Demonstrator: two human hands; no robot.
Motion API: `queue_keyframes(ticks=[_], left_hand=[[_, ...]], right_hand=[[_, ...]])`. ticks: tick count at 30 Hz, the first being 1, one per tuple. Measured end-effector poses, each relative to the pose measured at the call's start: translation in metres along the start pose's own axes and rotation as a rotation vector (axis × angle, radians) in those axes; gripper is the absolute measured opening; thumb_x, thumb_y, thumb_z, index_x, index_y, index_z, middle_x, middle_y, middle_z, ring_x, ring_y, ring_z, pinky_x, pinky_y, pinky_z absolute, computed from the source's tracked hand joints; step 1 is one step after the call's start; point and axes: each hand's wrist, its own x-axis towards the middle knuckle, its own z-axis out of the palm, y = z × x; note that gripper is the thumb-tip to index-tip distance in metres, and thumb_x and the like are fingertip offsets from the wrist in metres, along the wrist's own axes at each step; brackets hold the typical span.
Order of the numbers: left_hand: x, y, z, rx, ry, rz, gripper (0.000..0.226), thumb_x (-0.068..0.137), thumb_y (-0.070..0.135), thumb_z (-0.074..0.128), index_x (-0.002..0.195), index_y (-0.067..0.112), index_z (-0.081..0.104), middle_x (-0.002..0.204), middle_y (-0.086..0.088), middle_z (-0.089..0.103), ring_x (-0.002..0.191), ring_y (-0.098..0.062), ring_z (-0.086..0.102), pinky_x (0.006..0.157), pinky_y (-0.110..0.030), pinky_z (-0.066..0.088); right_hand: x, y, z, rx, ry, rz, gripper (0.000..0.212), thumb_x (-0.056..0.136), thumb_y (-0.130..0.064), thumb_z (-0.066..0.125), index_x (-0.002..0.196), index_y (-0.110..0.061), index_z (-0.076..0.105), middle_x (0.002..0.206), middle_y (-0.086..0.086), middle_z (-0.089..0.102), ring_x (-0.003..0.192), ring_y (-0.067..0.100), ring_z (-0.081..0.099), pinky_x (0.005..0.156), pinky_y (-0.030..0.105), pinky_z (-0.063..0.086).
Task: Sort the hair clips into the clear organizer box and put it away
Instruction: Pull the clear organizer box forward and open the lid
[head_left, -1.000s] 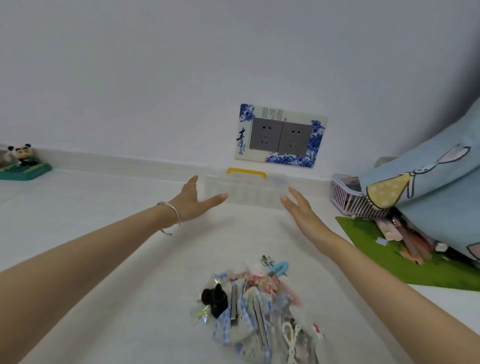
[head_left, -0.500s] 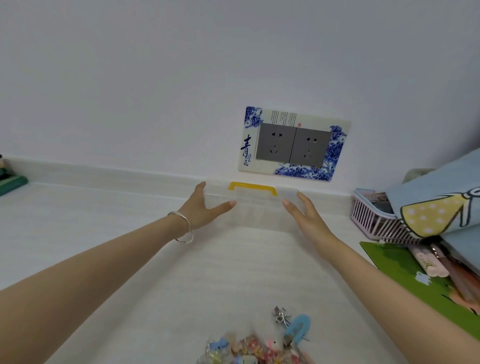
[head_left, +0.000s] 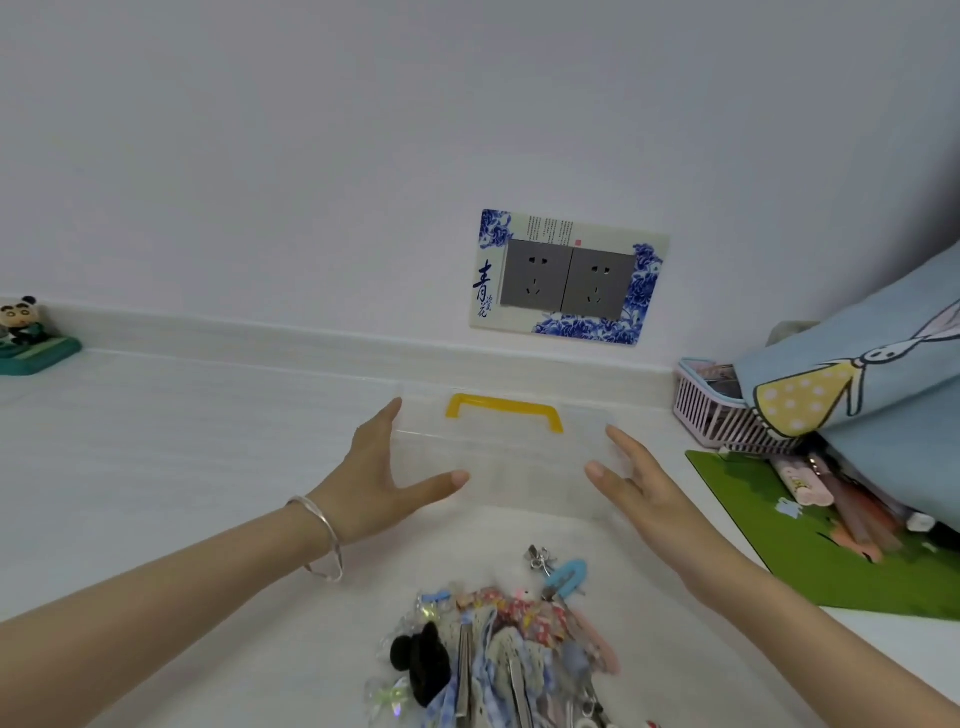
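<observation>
Right, both hands' fingers spread open, holding nothing, flanking the clear organizer box (head_left: 501, 457); she should grip its ends evenly.

Hands (head_left: 387, 483): two
Clear organizer box (head_left: 511, 457): one
Wall sockets (head_left: 535, 280): two
Pink basket (head_left: 709, 410): one
Panda figure (head_left: 21, 317): one
Bracelet (head_left: 324, 535): one
Hair clips (head_left: 498, 644): one heap, too tangled to count

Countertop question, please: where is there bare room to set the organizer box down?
Free: the wide white stretch left of the left hand, toward the panda figurine. Crowded: the hair clips in front, and the green mat and pink basket on the right.
</observation>
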Motion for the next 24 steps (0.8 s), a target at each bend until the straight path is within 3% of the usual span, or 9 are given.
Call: queue_keyframes(ticks=[3,6,9,12,13,15,18,20,24], left_hand=[[-0.018,0.003,0.002,-0.010,0.011,0.053,0.127,0.050,0.073,0.064,0.146,0.020,0.000,0.154,-0.002,0.012,0.141,-0.017,0.017,0.115,-0.036,0.021],[-0.019,0.001,-0.004,0.061,0.037,0.114,0.123,0.057,0.061,0.066,0.146,0.016,-0.005,0.156,-0.001,0.003,0.143,-0.016,0.008,0.116,-0.033,0.014],[-0.007,-0.006,-0.016,0.081,0.063,0.140,0.125,0.054,0.063,0.069,0.146,0.021,-0.004,0.156,0.003,0.004,0.142,-0.016,0.014,0.115,-0.037,0.021],[0.000,-0.010,-0.020,0.126,0.061,0.227,0.124,0.048,0.073,0.067,0.145,0.027,0.005,0.148,0.014,0.015,0.135,-0.006,0.022,0.112,-0.031,0.024],[0.002,-0.011,-0.021,0.151,0.046,0.255,0.124,0.046,0.078,0.064,0.145,0.029,0.009,0.146,0.015,0.018,0.133,-0.004,0.023,0.111,-0.029,0.024],[0.008,-0.012,-0.021,0.214,0.020,0.290,0.119,0.045,0.084,0.059,0.143,0.032,0.018,0.148,0.011,0.024,0.134,-0.005,0.025,0.110,-0.027,0.024],[0.016,-0.015,-0.021,0.240,0.022,0.307,0.113,0.044,0.086,0.055,0.140,0.034,0.026,0.147,0.007,0.031,0.130,-0.006,0.032,0.108,-0.025,0.026],[0.017,-0.017,-0.020,0.208,0.027,0.314,0.112,0.043,0.086,0.056,0.138,0.034,0.028,0.143,0.006,0.033,0.125,-0.003,0.034,0.105,-0.022,0.026],[0.021,-0.019,-0.020,0.191,0.014,0.335,0.107,0.050,0.068,0.071,0.140,0.038,0.020,0.143,0.011,0.030,0.129,-0.005,0.032,0.106,-0.022,0.027]], right_hand=[[-0.017,0.000,-0.003,-0.035,0.006,-0.023,0.071,0.075,-0.053,0.054,0.140,-0.041,0.028,0.154,-0.010,0.024,0.139,0.012,0.025,0.101,0.025,0.024],[-0.022,0.002,-0.007,-0.237,0.083,-0.173,0.070,0.070,-0.057,0.057,0.135,-0.046,0.034,0.156,-0.015,0.009,0.142,0.006,0.016,0.110,0.025,0.021],[-0.012,0.000,-0.009,-0.514,0.067,-0.371,0.065,0.070,-0.062,0.055,0.131,-0.044,0.042,0.150,-0.024,0.020,0.139,-0.004,0.017,0.113,0.025,0.016],[0.000,-0.004,-0.004,-0.760,0.027,-0.499,0.066,0.072,-0.066,0.048,0.132,-0.039,0.045,0.144,-0.024,0.033,0.135,-0.007,0.022,0.112,0.017,0.010],[0.003,-0.003,-0.003,-0.816,0.036,-0.522,0.067,0.073,-0.069,0.044,0.132,-0.037,0.046,0.141,-0.022,0.038,0.132,-0.006,0.028,0.111,0.015,0.013],[0.009,0.000,-0.002,-0.886,0.080,-0.603,0.068,0.077,-0.072,0.034,0.129,-0.032,0.052,0.135,-0.015,0.053,0.126,0.002,0.046,0.106,0.021,0.033],[0.017,0.007,-0.004,-0.971,0.154,-0.838,0.061,0.089,-0.063,0.029,0.120,-0.020,0.061,0.121,-0.003,0.067,0.110,0.013,0.064,0.085,0.030,0.056],[0.022,0.010,-0.003,-1.073,0.199,-0.977,0.056,0.095,-0.052,0.026,0.115,-0.013,0.060,0.112,0.004,0.071,0.099,0.018,0.069,0.075,0.030,0.059],[0.031,0.016,-0.001,-1.252,0.266,-1.121,0.048,0.099,-0.042,0.020,0.114,-0.007,0.050,0.106,0.009,0.073,0.092,0.020,0.071,0.074,0.027,0.057]])
